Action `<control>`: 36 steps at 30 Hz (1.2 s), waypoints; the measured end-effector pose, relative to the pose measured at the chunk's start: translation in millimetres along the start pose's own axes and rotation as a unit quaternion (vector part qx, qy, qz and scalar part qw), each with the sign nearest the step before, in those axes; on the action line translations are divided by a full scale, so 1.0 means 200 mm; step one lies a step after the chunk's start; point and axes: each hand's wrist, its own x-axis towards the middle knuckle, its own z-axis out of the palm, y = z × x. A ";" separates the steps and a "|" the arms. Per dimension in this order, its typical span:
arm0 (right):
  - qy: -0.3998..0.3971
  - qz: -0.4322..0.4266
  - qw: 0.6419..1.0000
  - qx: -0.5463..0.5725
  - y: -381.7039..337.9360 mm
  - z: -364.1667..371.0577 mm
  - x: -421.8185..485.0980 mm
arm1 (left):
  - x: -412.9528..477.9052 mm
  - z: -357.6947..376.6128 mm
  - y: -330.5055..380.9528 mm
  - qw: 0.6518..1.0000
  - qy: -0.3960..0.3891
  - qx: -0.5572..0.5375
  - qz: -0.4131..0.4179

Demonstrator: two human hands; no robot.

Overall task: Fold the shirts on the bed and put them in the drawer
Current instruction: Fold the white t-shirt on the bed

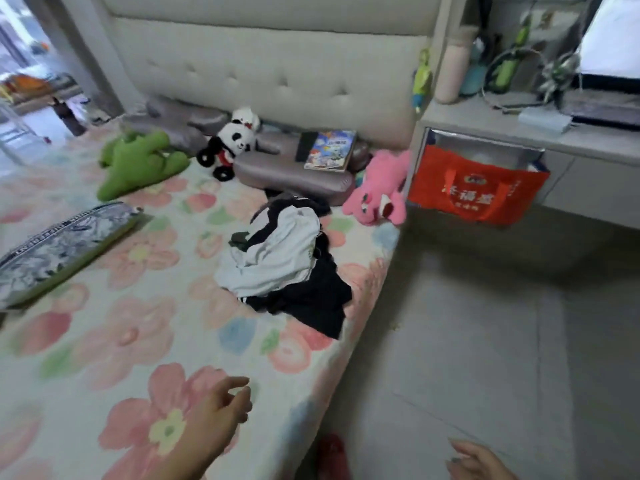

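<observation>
Crumpled pile of white and black fabric shirts sits near the right edge of the flower-print bed, unfolded, the white one heaped on the black one. Judged: step 1, nothing folded yet.

Left hand hovers low over the sheet, well short of the pile, fingers loosely curled, gripping nothing. It looks aimed at the pile for a first grab. Right hand is at the bottom frame edge over the floor, partly cut off, fingers relaxed and empty.

The open grey bedside drawer is just past the bed corner, close for stowing, but a red cloth tote bag fills its front, so space may be tight.

The pink plush toy and grey satin pillow lie just behind the pile.
</observation>
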 end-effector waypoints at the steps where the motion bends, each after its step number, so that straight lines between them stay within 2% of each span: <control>1: -0.023 -0.013 1.000 -0.016 -0.10 0.06 0.05 | 0.06 -0.04 -0.01 0.999 0.021 -0.031 -0.017; 4: -0.084 -0.040 0.991 -0.098 -0.37 0.18 0.23 | 0.25 -0.09 0.02 0.990 0.061 -0.116 -0.058; 8: -0.167 -0.092 0.953 -0.235 -0.73 0.36 0.55 | 0.47 -0.07 0.18 0.976 0.052 -0.190 -0.090; 12: -0.218 -0.170 0.900 -0.336 -0.98 0.61 0.86 | 0.63 -0.06 0.33 0.974 0.040 -0.207 -0.085; 15: -0.232 -0.185 0.875 -0.383 -1.12 0.80 1.03 | 0.71 -0.09 0.38 0.967 0.058 -0.226 -0.101; 18: -0.244 -0.191 0.856 -0.413 -1.20 0.95 1.22 | 0.75 -0.11 0.40 0.959 0.090 -0.239 -0.123; 24: -0.270 -0.243 0.789 -0.495 -1.34 1.22 1.72 | 0.80 -0.09 0.46 0.949 0.163 -0.213 -0.165; 30: -0.303 -0.280 0.733 -0.541 -1.45 1.57 2.21 | 0.73 0.05 0.61 0.893 0.294 -0.234 -0.247; 36: -0.360 -0.269 0.678 -0.581 -1.43 1.78 2.36 | 0.75 0.25 0.79 0.863 0.331 -0.246 -0.292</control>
